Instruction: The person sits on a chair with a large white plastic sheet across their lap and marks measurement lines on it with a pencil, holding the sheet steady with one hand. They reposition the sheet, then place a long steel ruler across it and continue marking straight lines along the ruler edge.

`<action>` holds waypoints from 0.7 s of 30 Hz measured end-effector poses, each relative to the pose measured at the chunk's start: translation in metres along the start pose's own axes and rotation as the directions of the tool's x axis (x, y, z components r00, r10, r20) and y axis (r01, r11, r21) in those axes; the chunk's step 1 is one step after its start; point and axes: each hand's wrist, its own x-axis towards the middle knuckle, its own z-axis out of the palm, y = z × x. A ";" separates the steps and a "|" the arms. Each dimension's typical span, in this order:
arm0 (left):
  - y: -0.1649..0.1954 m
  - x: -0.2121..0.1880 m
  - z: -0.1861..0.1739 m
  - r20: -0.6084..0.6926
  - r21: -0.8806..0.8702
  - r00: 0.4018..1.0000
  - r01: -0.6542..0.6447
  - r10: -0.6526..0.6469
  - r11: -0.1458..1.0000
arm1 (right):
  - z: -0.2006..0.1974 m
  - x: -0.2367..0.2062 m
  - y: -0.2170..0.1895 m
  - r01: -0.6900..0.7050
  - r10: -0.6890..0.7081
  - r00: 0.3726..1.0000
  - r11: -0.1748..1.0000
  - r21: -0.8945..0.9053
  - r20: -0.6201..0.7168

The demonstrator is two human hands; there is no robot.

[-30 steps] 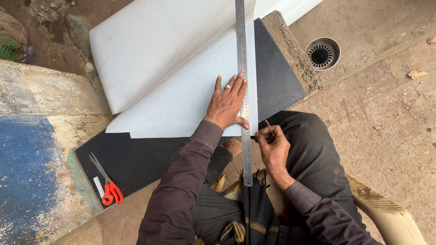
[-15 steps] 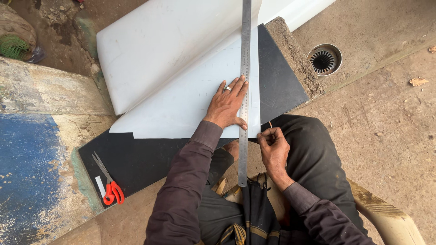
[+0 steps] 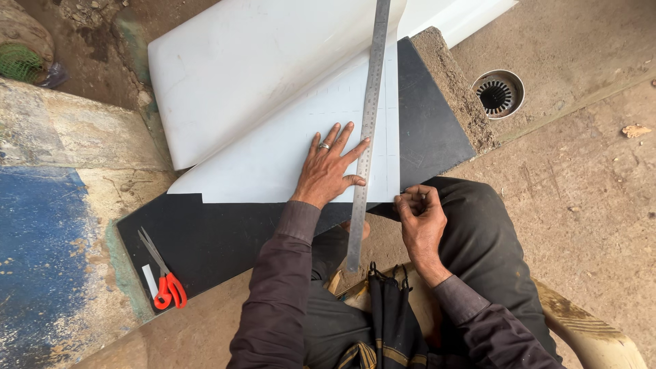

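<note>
Two hands work over a white sheet (image 3: 273, 164) laid on a black board (image 3: 225, 239). Nearest, the right hand (image 3: 420, 219) sits at the sheet's near edge just right of the ruler (image 3: 365, 143), its fingers curled tight as if pinching something small; what it grips is too small to tell. Left of it, the left hand (image 3: 328, 171) lies flat on the sheet with fingers spread, the fingertips pressing against the ruler's left edge. The ruler, long and steel, runs from the person's lap up across the sheet and out past the top of the view. Red-handled scissors (image 3: 164, 283) lie well apart on the board's left end. Farther off, the sheet's far part curls up in a loose roll, and a round floor drain (image 3: 497, 94) sits to the right in the concrete.

The risk, as I judge it, is slip: only one hand pins the ruler, near its lower half, so its far end could swing and skew any line. The curled sheet could also spring and shift under the ruler.
</note>
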 end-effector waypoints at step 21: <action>0.015 0.017 0.035 -0.084 -0.148 0.994 0.056 -0.069 0.987 | -0.021 0.064 -0.038 0.544 -0.407 0.838 0.682 -0.490 0.364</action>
